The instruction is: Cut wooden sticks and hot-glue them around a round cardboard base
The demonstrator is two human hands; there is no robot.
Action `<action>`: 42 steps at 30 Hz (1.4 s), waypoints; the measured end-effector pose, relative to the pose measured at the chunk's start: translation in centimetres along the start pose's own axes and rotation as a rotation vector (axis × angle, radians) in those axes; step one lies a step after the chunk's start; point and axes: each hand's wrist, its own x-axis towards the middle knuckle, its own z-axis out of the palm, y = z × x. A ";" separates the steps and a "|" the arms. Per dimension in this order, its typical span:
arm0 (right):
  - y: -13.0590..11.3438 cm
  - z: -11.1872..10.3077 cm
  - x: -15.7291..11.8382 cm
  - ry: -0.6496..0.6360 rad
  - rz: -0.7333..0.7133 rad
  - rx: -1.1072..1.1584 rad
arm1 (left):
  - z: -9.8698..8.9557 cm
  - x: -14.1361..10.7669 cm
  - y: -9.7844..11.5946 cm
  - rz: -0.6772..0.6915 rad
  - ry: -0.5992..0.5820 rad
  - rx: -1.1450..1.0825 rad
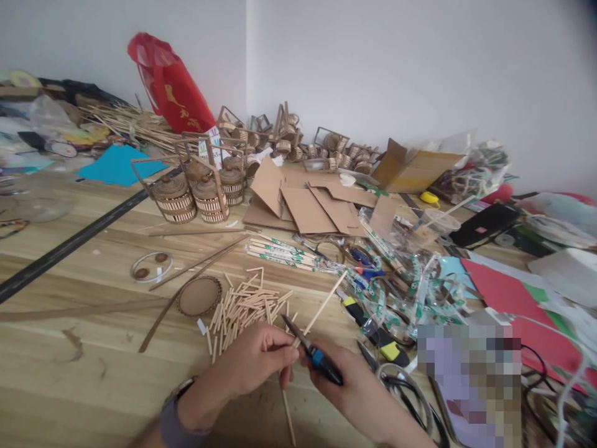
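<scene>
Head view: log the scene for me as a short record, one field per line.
Left hand: pinches a stick
Right hand: grips a tool with a blue-and-black handle
Tool and stick: overlap in view; contact unclear
Beyond left hand: loose pile of short sticks
Left of pile: round disc
Farther back: lidded baskets, left of cardboard

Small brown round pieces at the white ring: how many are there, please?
2. One small brown round piece lies at the near left inside the white ring; the other small brown round piece lies at its far side. Neither looks hidden.
</scene>
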 end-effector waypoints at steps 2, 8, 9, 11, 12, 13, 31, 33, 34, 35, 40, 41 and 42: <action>0.1 0.1 0.0 0.012 0.014 0.010 | 0.0 0.0 0.1 -0.011 0.003 0.003; 0.6 -0.3 0.1 -0.046 -0.008 0.145 | 0.0 0.0 0.6 0.004 0.037 -0.092; 0.7 -0.5 0.0 -0.067 -0.005 0.186 | 0.1 0.0 0.6 0.017 0.019 -0.102; 0.8 -0.7 0.0 -0.108 0.002 0.260 | 0.1 0.0 0.6 0.029 0.000 -0.108; 0.9 -0.8 -0.1 -0.122 0.010 0.292 | 0.1 0.0 0.5 0.028 0.001 -0.110; 0.9 -0.8 -0.1 -0.134 0.019 0.322 | 0.2 0.0 0.5 0.023 0.006 -0.110; 0.8 -0.5 -0.2 -0.066 0.002 0.187 | 0.7 -0.1 1.6 0.008 0.082 0.064; 0.7 -0.4 -0.2 -0.042 0.003 0.134 | 0.8 -0.1 1.4 0.004 0.100 0.096; 0.6 -0.3 -0.2 -0.026 0.004 0.111 | 0.8 -0.1 1.3 0.003 0.105 0.105; 0.6 -0.2 -0.1 -0.014 0.005 0.093 | 0.9 -0.1 1.2 0.002 0.109 0.108; 1.0 0.7 0.4 0.044 -0.006 0.046 | 1.0 0.2 0.6 0.017 0.140 0.092; 1.0 0.8 0.5 0.063 -0.005 0.037 | 1.0 0.3 0.5 0.018 0.143 0.092; 1.1 0.9 0.6 0.080 -0.005 0.029 | 1.1 0.3 0.4 0.019 0.146 0.096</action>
